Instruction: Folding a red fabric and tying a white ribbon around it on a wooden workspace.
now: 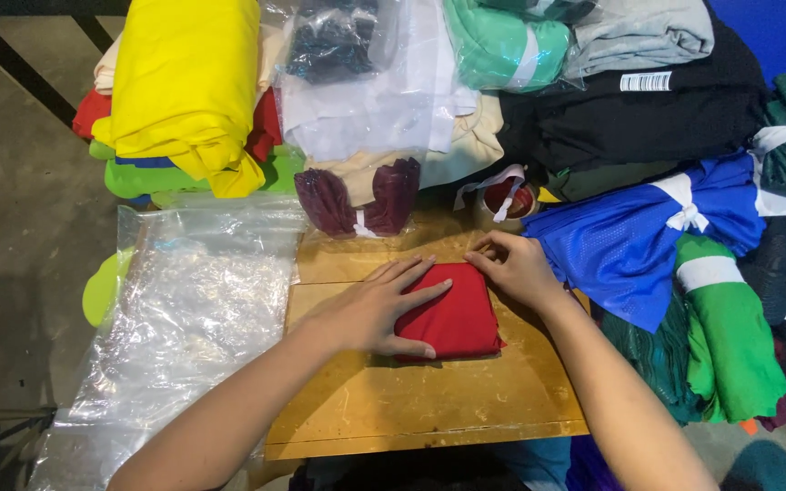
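Fingers of the left hand (370, 314) lie spread, pressing the folded red cloth (455, 318); right hand (513, 268) pinches its far edge; bare wooden board (429, 400) nearer.

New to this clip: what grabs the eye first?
Dead centre, the left hand lies flat on a folded red cloth on the wooden table, with the right hand pinching its far corner. Next comes the bright yellow fabric stack at top left, then the blue mesh bundle tied with white tape on the right. Clear plastic bags spread over the table's left side.
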